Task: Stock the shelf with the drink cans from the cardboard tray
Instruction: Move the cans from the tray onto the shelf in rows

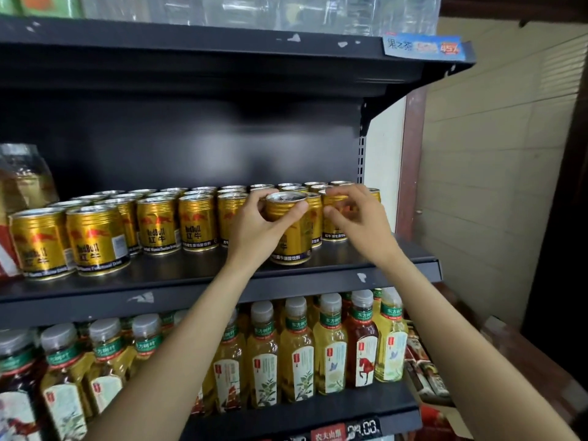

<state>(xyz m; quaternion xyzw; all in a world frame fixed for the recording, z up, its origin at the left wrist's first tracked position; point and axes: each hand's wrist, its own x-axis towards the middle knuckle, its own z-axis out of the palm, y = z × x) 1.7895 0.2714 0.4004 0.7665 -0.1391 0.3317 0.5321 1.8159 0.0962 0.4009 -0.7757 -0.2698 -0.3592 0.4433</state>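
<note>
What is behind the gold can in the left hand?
More gold cans stand in rows behind the can the left hand holds. That can and both hands hide how many.

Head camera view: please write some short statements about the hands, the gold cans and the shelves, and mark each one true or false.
1. The left hand grips the top of a gold Red Bull can that stands at the front of the middle shelf. True.
2. The right hand hangs below the shelf, away from all cans. False: its fingers are on a gold can in the right rows.
3. The shelf below holds tea bottles with grey caps. True.
4. The gold cans lie on their sides. False: they stand upright.
5. The top shelf carries more gold cans. False: clear plastic bottles stand there.
</note>
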